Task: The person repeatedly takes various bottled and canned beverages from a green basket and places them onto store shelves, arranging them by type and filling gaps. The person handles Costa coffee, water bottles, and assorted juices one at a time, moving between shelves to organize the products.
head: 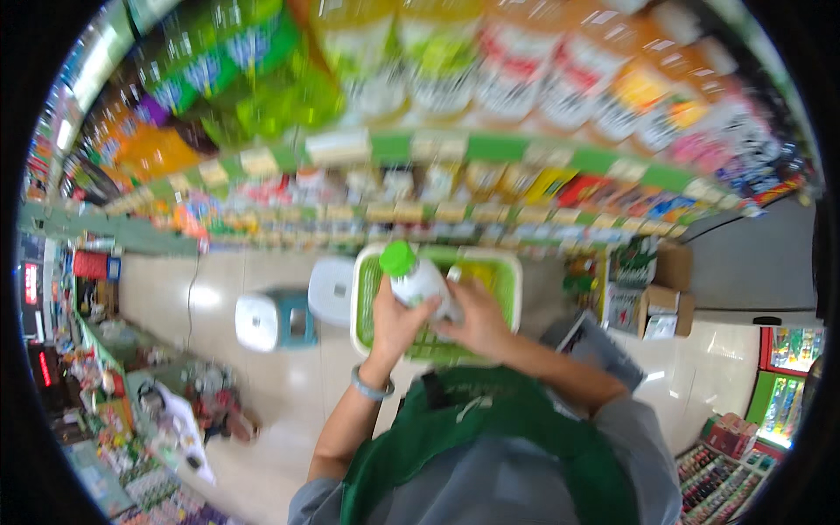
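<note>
A white bottle (pixel 425 283) with a bright green cap (pixel 398 258) is held between my two hands. It tilts, its cap toward the upper left. My left hand (pixel 399 321) wraps the near left side of the bottle, a pale bangle on that wrist. On the right, my right hand (pixel 478 315) grips the bottle's lower part. Below both hands is a green plastic basket (pixel 515 289) with a cream rim. A yellow item (pixel 482 274) lies inside it, partly covered by my right hand. Motion blur softens the bottle's label.
Shelves with green price-strip edges (pixel 499 147) run across the front, carrying large drink bottles (pixel 440 59) and packaged goods. Two plastic stools (pixel 257 323) (pixel 331 289) stand left of the basket. Cardboard boxes (pixel 666 308) are at right, near a dark grey panel-like object (pixel 600 351) on the floor.
</note>
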Tool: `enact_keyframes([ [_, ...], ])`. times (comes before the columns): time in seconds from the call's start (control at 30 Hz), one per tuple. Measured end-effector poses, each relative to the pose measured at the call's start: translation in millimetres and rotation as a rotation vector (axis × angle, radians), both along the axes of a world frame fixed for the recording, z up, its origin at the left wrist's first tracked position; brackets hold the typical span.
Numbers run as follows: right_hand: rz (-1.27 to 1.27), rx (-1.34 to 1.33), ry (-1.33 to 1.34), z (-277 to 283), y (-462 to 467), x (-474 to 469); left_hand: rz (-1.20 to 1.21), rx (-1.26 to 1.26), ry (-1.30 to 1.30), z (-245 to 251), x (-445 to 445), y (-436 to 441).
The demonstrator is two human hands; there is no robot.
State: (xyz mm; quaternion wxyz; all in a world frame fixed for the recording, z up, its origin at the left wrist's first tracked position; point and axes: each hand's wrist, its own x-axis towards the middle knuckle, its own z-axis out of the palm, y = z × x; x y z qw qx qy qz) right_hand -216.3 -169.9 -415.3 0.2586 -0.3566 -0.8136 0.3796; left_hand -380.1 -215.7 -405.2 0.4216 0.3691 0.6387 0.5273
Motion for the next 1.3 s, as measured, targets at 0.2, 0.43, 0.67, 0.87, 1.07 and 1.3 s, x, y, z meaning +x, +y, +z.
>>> enact_keyframes([
  [0.2,-0.224,0.275,0.132,110,42,72,-0.232,0.5,0.531,165,83,54],
  [0.43,-0.332,0.962,0.224,268,94,179,-0.412,1.113,0.715,291,178,112],
  [0.67,-0.519,1.339,0.399,384,168,220,-0.462,1.35,0.529,396,240,217],
  [0.87,-0.64,1.105,0.415,397,223,246,-0.41,1.272,0.578,432,284,260],
  [1.07,-0.775,0.948,0.33,394,231,249,-0.515,0.98,0.424,444,291,298],
  [1.3,-0.833,1.08,0.298,386,239,262,-0.596,0.647,0.505,452,301,307],
])
